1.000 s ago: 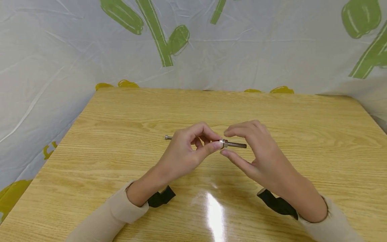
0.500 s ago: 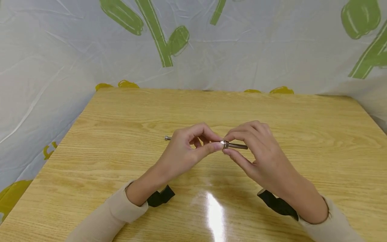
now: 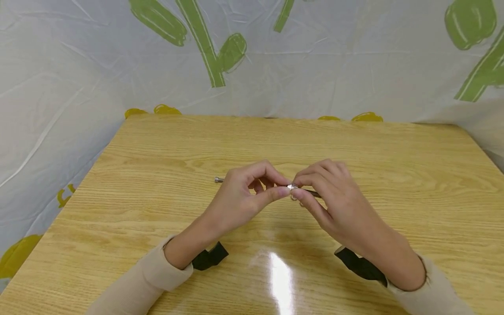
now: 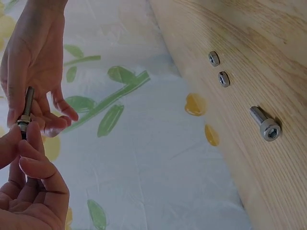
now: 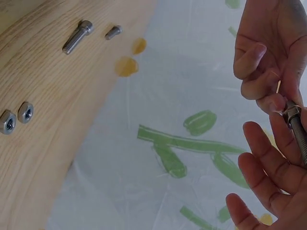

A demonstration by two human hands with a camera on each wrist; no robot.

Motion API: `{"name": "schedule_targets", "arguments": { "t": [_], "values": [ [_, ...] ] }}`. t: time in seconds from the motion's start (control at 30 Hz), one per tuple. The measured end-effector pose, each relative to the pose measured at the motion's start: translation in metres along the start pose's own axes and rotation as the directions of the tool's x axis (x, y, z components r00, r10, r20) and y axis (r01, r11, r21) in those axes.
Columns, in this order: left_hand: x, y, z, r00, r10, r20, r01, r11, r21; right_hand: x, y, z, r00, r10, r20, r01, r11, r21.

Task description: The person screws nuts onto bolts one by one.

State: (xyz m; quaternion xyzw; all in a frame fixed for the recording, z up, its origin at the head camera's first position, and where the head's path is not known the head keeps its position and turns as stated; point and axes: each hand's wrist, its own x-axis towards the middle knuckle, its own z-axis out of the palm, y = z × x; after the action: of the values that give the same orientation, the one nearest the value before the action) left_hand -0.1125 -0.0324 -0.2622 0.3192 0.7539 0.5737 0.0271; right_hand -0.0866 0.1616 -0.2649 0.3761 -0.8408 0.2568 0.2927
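My left hand (image 3: 240,192) and right hand (image 3: 340,197) both pinch a nut-fitted bolt (image 3: 314,193), thumb to finger; two loose nuts (image 4: 225,79), two cap screws (image 5: 76,38) on table (image 3: 126,210).

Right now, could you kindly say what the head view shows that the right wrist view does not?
Only the head view shows sleeves and black straps. Only the right wrist view clearly shows two loose nuts and two loose bolts; the head view shows one loose bolt. Both share the left hand, right hand, threaded piece, table and cloth.
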Motion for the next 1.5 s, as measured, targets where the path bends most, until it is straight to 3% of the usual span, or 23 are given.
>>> {"name": "schedule_targets", "arguments": {
  "t": [0.23,0.47,0.77,0.9,1.1,1.3,1.4,1.5],
  "values": [
    [0.001,0.0,0.001,0.999,0.039,0.003,-0.04,0.999,0.034,-0.002,-0.001,0.001,0.997,0.065,0.043,-0.067,0.996,0.058],
    [0.0,0.0,0.001,0.999,0.049,-0.001,-0.049,0.998,0.047,-0.004,-0.004,-0.001,0.974,0.186,0.133,-0.202,0.972,0.121],
    [0.005,-0.005,-0.005,0.996,-0.09,-0.029,0.091,0.994,0.052,-0.003,-0.002,-0.01,0.927,0.34,0.161,-0.355,0.932,0.078],
    [0.012,-0.017,-0.012,0.988,-0.137,-0.068,0.141,0.988,0.063,-0.003,0.002,-0.014,0.927,0.351,0.132,-0.359,0.932,0.046],
    [0.025,-0.039,-0.028,0.965,-0.237,-0.113,0.248,0.964,0.099,-0.005,0.008,-0.016,0.911,0.369,0.187,-0.378,0.926,0.014],
    [0.036,-0.06,-0.044,0.931,-0.339,-0.138,0.358,0.921,0.15,-0.007,0.015,-0.017,0.886,0.374,0.276,-0.376,0.925,-0.048],
    [0.04,-0.07,-0.051,0.914,-0.387,-0.125,0.404,0.897,0.179,-0.009,0.02,-0.015,0.89,0.351,0.29,-0.334,0.936,-0.108],
    [0.043,-0.081,-0.055,0.902,-0.419,-0.104,0.431,0.869,0.244,-0.011,0.026,-0.013,0.911,0.298,0.286,-0.257,0.951,-0.175]
  ]
}}
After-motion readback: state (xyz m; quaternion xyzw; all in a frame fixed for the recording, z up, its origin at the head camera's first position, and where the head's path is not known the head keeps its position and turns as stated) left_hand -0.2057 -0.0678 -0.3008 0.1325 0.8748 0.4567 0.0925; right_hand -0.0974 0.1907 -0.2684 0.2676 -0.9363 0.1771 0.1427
